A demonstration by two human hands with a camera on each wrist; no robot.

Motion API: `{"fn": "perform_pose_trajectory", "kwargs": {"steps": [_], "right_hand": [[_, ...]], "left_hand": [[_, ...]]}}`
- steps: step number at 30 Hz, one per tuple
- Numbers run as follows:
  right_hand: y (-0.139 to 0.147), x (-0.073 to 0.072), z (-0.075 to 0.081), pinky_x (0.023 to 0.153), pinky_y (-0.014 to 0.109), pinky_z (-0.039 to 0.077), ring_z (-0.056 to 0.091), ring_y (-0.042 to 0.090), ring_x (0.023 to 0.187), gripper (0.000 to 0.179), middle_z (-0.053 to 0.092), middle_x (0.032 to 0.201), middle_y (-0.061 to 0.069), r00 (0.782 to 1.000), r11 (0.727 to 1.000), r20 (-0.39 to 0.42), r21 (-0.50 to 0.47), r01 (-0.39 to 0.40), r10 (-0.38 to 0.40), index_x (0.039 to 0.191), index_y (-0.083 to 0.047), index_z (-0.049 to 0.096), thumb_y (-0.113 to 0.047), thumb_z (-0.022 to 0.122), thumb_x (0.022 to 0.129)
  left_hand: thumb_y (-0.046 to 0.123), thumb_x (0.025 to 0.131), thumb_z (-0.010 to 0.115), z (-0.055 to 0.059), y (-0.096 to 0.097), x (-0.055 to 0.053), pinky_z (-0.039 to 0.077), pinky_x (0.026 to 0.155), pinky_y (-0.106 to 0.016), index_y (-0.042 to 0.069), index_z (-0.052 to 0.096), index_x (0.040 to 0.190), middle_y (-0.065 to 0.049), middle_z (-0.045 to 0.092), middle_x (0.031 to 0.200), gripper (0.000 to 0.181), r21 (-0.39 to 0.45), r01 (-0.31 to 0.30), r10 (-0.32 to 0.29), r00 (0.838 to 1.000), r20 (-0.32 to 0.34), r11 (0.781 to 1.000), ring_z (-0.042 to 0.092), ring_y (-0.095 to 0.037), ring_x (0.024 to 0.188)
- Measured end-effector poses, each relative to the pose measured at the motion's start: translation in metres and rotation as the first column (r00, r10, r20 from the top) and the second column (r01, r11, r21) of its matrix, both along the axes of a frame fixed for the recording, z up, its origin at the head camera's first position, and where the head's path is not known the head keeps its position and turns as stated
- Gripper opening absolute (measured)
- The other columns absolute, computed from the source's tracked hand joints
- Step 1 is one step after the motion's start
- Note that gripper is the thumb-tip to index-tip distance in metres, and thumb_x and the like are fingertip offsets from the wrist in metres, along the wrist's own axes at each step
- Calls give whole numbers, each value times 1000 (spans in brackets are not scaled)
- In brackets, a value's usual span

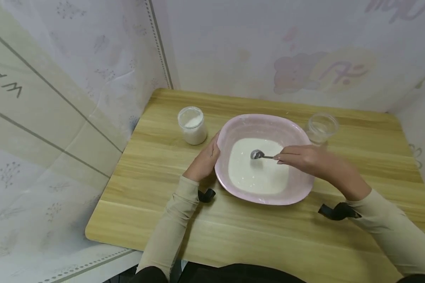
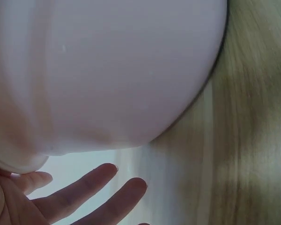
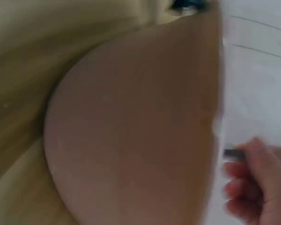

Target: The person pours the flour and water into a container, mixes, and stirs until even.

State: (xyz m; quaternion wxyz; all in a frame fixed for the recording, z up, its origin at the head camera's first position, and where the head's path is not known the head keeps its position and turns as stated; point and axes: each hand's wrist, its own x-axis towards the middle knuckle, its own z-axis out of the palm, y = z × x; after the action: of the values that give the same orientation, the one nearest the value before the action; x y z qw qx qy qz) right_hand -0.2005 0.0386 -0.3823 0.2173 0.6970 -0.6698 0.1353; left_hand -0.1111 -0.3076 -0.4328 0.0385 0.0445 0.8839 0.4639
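A pink plastic basin [image 1: 264, 199] holds a milky white layer [image 1: 269, 181]. My left hand [image 1: 206, 158] holds its left rim; in the left wrist view, the outstretched fingers [image 2: 91, 192] reach past the basin wall [image 2: 117, 84], and the thumb is out of sight. My right hand [image 1: 306, 159] pinches the handle of a small metal spoon [image 1: 257, 154] over the basin, its bowl just above the white surface. From the right wrist, the fingers [image 3: 260, 164] curl round the dark handle end [image 3: 234, 153], while the basin wall [image 3: 131, 131] hides the spoon's bowl.
A clear jar [image 1: 193, 127] part-filled with white powder stands left of the basin. Behind my right hand is a clear empty-looking container [image 1: 321, 126]. The wooden table [image 1: 141, 204] meets patterned wall sheets [image 1: 226, 51] at the back. Black straps [image 1: 338, 211] hang at both wrists.
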Motion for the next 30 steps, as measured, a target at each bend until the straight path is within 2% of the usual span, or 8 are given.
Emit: {"fn": "perform_pose_trajectory", "kwargs": {"steps": [6,12,19,23,24,25,29,30], "right_hand": [[7,-7,-7,75,32,61,72,19,94,42,76,107,4,1000,999,21,-25,-20,20,116,-5,76,-16,35,114],[19,-12,-15,85,13,55,71,17,92,38,77,100,7,976,992,213,-125,-7,34,111,-4,78,-23,46,112],[21,-16,-18,72,24,57,71,14,88,35,78,98,0,993,989,118,-148,10,8,106,-10,81,-24,49,111],[25,-12,-18,76,14,53,69,3,89,34,78,92,4,953,965,295,-225,132,-61,101,-5,80,-26,55,109],[28,-10,-16,74,12,51,66,1,85,29,77,90,3,922,946,373,-254,204,-99,98,-2,80,-18,57,108],[32,-6,-15,70,10,49,64,-1,80,25,76,87,0,865,914,480,-268,304,-147,97,0,78,-13,59,107],[44,11,-4,56,14,45,55,3,63,14,68,74,-7,488,747,857,-212,630,-169,95,5,73,2,61,102],[44,14,-2,54,16,46,54,7,60,15,66,72,-7,417,723,901,-206,660,-124,94,5,72,2,60,103]], "left_hand": [[37,114,15,2,-1,1,18,134,-42,22,12,170,-3,20,176,58,-16,-22,22,1000,-3,1000,23,-24,161],[37,114,15,2,2,1,18,134,-41,22,12,170,-4,20,176,57,0,-5,5,1000,-9,1000,23,-24,161],[37,115,15,4,1,2,16,134,-40,22,11,170,-2,18,176,57,5,-8,8,1000,-10,1000,21,-22,162],[37,115,16,5,2,1,17,134,-39,21,12,170,-3,19,176,57,5,-4,4,1000,-16,1000,22,-22,161],[36,115,16,5,3,0,17,134,-39,20,13,170,-3,20,175,57,7,-4,4,1000,-18,1000,22,-22,161],[37,115,16,4,4,0,18,134,-39,21,14,169,-3,21,175,57,7,-4,4,1000,-14,1000,23,-22,161],[37,115,17,2,5,4,18,133,-40,20,14,169,-4,21,175,57,-4,-5,5,1000,2,1000,24,-23,161],[38,115,16,2,4,5,19,133,-41,20,14,169,-4,22,175,57,-11,-9,9,1000,6,1000,24,-23,161]]}}
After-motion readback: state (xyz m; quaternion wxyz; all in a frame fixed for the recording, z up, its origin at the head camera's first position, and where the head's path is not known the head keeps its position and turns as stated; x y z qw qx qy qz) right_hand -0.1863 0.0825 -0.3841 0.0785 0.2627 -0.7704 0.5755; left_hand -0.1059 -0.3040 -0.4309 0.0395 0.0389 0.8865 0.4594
